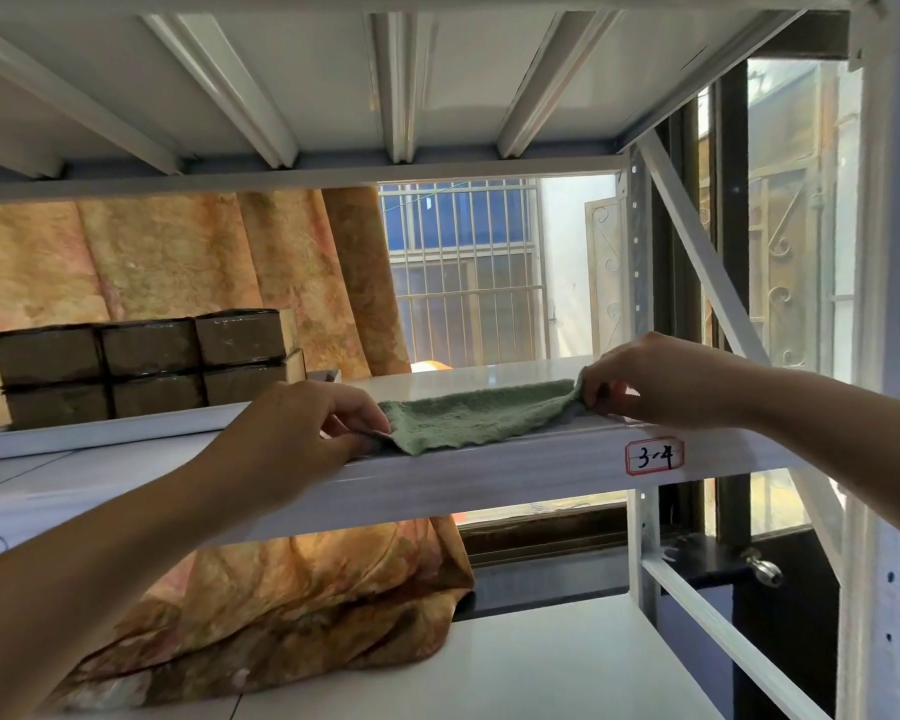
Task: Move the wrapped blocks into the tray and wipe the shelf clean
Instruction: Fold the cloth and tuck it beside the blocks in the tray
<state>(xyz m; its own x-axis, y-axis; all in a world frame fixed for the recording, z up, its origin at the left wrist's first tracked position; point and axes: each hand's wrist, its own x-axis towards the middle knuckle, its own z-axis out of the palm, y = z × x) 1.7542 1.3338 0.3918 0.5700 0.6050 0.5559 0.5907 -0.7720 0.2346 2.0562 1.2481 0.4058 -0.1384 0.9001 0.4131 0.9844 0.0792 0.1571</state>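
The white metal shelf (pixel 489 475) runs across the view at chest height. On its front edge a green cloth (pixel 468 413) lies flat, stretched between the two hands. The left hand (pixel 302 433) pinches the cloth's left corner between thumb and curled fingers. The right hand (pixel 661 381) pinches the right corner the same way, and both hands rest on the shelf's front lip. An orange patterned curtain (pixel 178 257) hangs behind the shelf, and its lower end is bunched on the lower shelf (pixel 489 667). To the right of the curtain is a barred window (pixel 463 272). A shallow white tray (pixel 100 433) sits on the shelf to the left of the cloth, just behind the left hand. It holds the wrapped blocks (pixel 146 366), brown and covered in clear film. They are stacked two high and three across, six faces showing, close together. The blocks stand apart from the cloth, and nothing lies between them and the hands. A small red-bordered label (pixel 654 456) reading "3-4" is stuck on the shelf's front beam below the right hand.
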